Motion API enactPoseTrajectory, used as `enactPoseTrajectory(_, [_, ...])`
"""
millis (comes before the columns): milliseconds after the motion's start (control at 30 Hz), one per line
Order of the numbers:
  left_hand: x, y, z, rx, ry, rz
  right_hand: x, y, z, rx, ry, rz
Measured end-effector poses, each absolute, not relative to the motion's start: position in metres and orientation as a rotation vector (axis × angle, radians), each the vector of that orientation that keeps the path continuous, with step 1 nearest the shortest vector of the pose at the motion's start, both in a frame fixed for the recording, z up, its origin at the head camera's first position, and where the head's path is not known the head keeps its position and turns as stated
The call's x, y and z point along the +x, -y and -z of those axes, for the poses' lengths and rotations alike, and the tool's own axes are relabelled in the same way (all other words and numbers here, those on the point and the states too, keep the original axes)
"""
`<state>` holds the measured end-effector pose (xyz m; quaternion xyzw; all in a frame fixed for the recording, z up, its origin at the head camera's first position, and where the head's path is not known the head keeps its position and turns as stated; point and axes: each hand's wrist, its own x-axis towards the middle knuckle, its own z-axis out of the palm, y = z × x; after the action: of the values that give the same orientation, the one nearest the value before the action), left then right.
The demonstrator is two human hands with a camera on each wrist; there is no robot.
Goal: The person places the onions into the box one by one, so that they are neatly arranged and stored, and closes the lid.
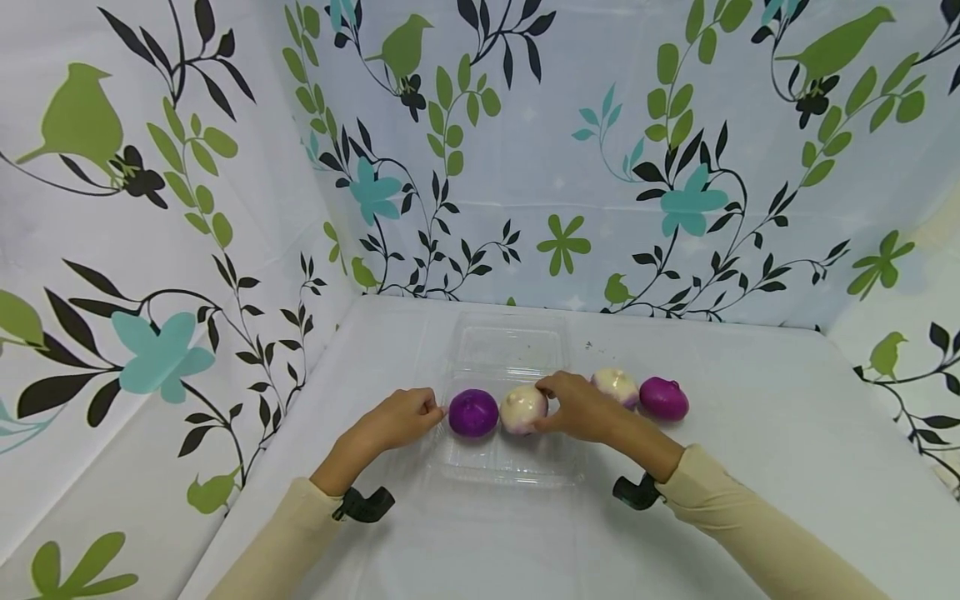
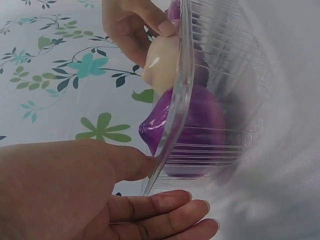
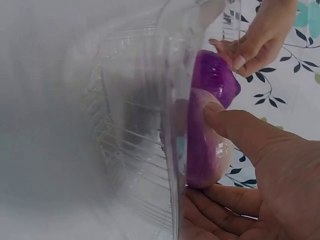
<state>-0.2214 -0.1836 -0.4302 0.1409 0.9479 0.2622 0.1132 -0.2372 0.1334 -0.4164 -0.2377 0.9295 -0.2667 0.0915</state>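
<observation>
A clear plastic clamshell container [image 1: 487,471] lies on the table with its lid [image 1: 510,337] folded back. My left hand [image 1: 401,417] pinches the container's left rim between thumb and fingers. Inside, on the left, sits a glossy purple onion [image 1: 473,413] with a pointed tip. My right hand [image 1: 581,406] grips a cream-and-purple turnip-like vegetable [image 1: 522,409] beside the onion, thumb on one side and fingers on the other. In the right wrist view, this cream vegetable [image 3: 224,155] overlaps the onion [image 3: 215,75] at the container's rim.
Right of the container, behind my right forearm, lie another cream vegetable [image 1: 615,387] and a magenta-purple onion [image 1: 663,399]. The table [image 1: 750,467] has a white cover. A printed cloth [image 1: 510,200] with birds and leaves hangs at the back and left side.
</observation>
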Motion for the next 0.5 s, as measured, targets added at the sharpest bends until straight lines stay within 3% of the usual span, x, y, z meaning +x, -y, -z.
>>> enactPoseTrajectory(500, [-0.2193,0.1835,0.4264,0.414,-2.791,-0.764,-0.2354,-0.1253,0.4235,-0.723,-2.845,0.653])
